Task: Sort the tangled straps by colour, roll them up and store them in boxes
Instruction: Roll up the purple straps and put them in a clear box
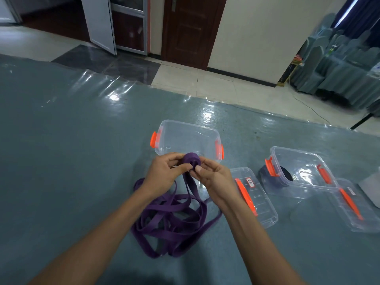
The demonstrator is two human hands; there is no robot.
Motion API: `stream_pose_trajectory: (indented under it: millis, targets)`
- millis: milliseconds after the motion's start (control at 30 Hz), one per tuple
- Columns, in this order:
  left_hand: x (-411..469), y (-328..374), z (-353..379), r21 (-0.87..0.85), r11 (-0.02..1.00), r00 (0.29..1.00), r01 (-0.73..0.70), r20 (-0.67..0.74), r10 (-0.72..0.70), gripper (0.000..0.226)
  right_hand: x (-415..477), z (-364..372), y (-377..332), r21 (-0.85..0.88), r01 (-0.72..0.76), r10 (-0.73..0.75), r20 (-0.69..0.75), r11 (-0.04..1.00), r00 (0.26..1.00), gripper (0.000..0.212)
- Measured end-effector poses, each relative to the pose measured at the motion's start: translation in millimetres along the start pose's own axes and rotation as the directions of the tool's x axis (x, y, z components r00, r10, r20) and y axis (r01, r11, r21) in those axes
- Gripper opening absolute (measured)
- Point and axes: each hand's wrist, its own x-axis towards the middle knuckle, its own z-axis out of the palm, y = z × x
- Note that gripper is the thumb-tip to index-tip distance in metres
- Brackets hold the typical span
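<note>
Left hand (164, 171): the grip is closed on the purple roll (191, 160), which is pinched between thumb and fingers.
Right hand (213, 175): the grip is closed on the same roll from the other side, with the fingertips pressed to its face.
Purple roll: it is held above the bench (72, 151), just in front of the near box (189, 138); only few turns seem to be wound.
Loose purple strap (174, 223): a tail is hung from the roll down to a tangled heap on the bench, between the forearms.
Near box: it is open and nothing is seen inside; its lid (259, 202) is laid beside it, at the right.
Right box (298, 155): a dark roll (284, 174) is seen inside; a second lid (353, 206) is laid next to it, not put on.
Done, as judged: the colours seem to be separated, and one strap is rolled and boxed.
Left, as judged: most of the purple strap must be wound, the roll placed in the near box, and probably both lids closed.
</note>
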Motion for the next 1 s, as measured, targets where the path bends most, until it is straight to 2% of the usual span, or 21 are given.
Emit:
stream_pose_trajectory:
  millis: [67, 100, 133, 167, 200, 233, 267, 300, 333, 367, 400, 467, 533, 600, 700, 800, 900, 1000]
  targets:
    - [-1, -1, -4, 0.112, 0.994, 1.0, -0.014, 0.028, 0.011, 0.025, -2, -1, 3, -0.122, 0.021, -0.019, 0.017, 0.992, 1.0, 0.029]
    - [-1, -1, -6, 0.176, 0.984, 0.998, -0.034, 0.055, 0.025, 0.024, -3, -1, 2, -0.275, 0.053, -0.05, 0.016, 0.96, 0.999, 0.029]
    - [-1, -1, -9, 0.248, 0.967, 0.995, -0.057, 0.089, 0.035, 0.023, -3, -1, 1, -0.484, 0.094, -0.101, 0.01, 0.87, 0.995, 0.029]
    - [0, 0, -12, 0.331, 0.94, 0.991, -0.081, 0.128, 0.041, 0.02, -2, -2, 0, -0.704, 0.13, -0.168, 0.016, 0.698, 0.986, 0.03]
    - [1, 1, -15, 0.415, 0.903, 0.984, -0.113, 0.172, 0.044, 0.017, -2, -3, -1, -0.869, 0.162, -0.227, 0.06, 0.467, 0.972, 0.033]
    - [2, 3, -17, 0.486, 0.86, 0.975, -0.152, 0.217, 0.05, 0.014, -2, -2, -2, -0.949, 0.198, -0.253, 0.135, 0.245, 0.958, 0.035]
    - [3, 6, -18, 0.538, 0.82, 0.964, -0.194, 0.259, 0.058, 0.012, -2, 0, -4, -0.967, 0.235, -0.246, 0.206, 0.098, 0.947, 0.036]
    - [4, 9, -19, 0.57, 0.788, 0.953, -0.232, 0.295, 0.067, 0.01, -1, 1, -5, -0.963, 0.266, -0.226, 0.25, 0.043, 0.941, 0.033]
    - [5, 12, -19, 0.587, 0.766, 0.944, -0.261, 0.322, 0.075, 0.009, 0, 1, -5, -0.957, 0.285, -0.212, 0.268, 0.055, 0.94, 0.029]
    - [5, 14, -19, 0.594, 0.755, 0.938, -0.279, 0.336, 0.083, 0.009, 0, 1, -5, -0.952, 0.285, -0.21, 0.258, 0.109, 0.943, 0.025]
    - [6, 15, -19, 0.59, 0.755, 0.937, -0.286, 0.335, 0.093, 0.01, -1, 1, -6, -0.944, 0.264, -0.213, 0.222, 0.198, 0.952, 0.024]
    - [6, 16, -17, 0.523, 0.815, 0.955, -0.248, 0.274, 0.114, 0.014, -2, 1, -10, -0.859, 0.213, -0.213, 0.124, 0.466, 0.969, 0.028]
    - [4, 16, -12, 0.329, 0.933, 0.983, -0.146, 0.15, 0.101, 0.018, -3, 1, -14, -0.654, 0.192, -0.192, 0.072, 0.732, 0.979, 0.034]
    - [0, 17, -4, 0.108, 0.992, 0.997, -0.07, 0.045, 0.065, 0.026, -3, 0, -17, -0.467, 0.186, -0.176, 0.066, 0.864, 0.982, 0.032]
    - [-6, 16, 5, -0.1, 0.995, 0.999, -0.02, -0.038, 0.016, 0.029, -4, -3, -15, -0.243, 0.169, -0.158, 0.065, 0.955, 0.985, 0.029]
    - [-14, 14, 8, -0.202, 0.979, 1.0, 0.027, 0.001, -0.027, 0.029, -3, -6, -9, -0.062, 0.13, -0.126, 0.063, 0.99, 0.99, 0.028]
    - [-18, 13, 12, -0.203, 0.979, 0.999, 0.028, 0.023, -0.023, 0.027, -3, -6, -3, -0.089, 0.122, -0.118, 0.052, 0.989, 0.992, 0.034]
    - [-18, 15, 11, -0.168, 0.986, 1.0, 0.006, 0.0, -0.006, 0.027, -6, -5, -2, -0.239, 0.132, -0.133, 0.008, 0.962, 0.991, 0.034]
